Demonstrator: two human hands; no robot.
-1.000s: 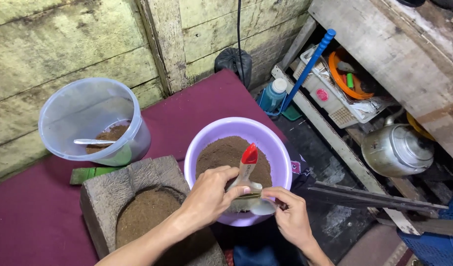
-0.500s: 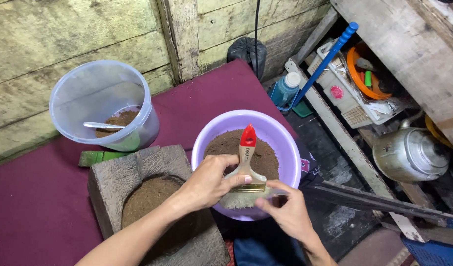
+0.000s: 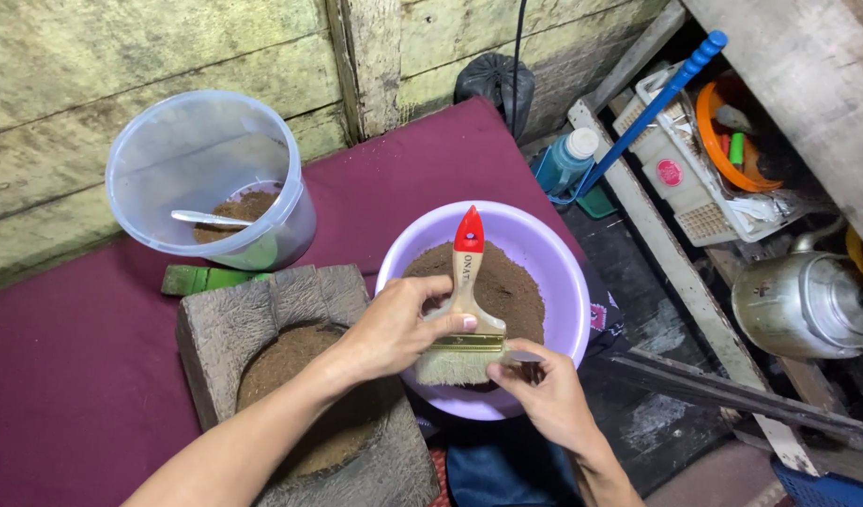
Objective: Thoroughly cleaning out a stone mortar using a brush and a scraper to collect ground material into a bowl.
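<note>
My left hand grips the wooden handle of a flat paintbrush with a red tip, held upright over a purple bowl filled with brown powder. My right hand pinches the brush's pale bristles from below at the bowl's near rim. To the left stands a stone mortar block with brown powder in its hollow; my left forearm crosses over it.
A clear plastic bucket with a spoon and some brown powder sits at the back left on a maroon mat. A green object lies beside it. At right are a metal kettle, a white basket, a blue bottle and a blue stick.
The brush has shifted slightly right and upright over the bowl. My right hand has closed in on the bristles. The view has moved a little.
</note>
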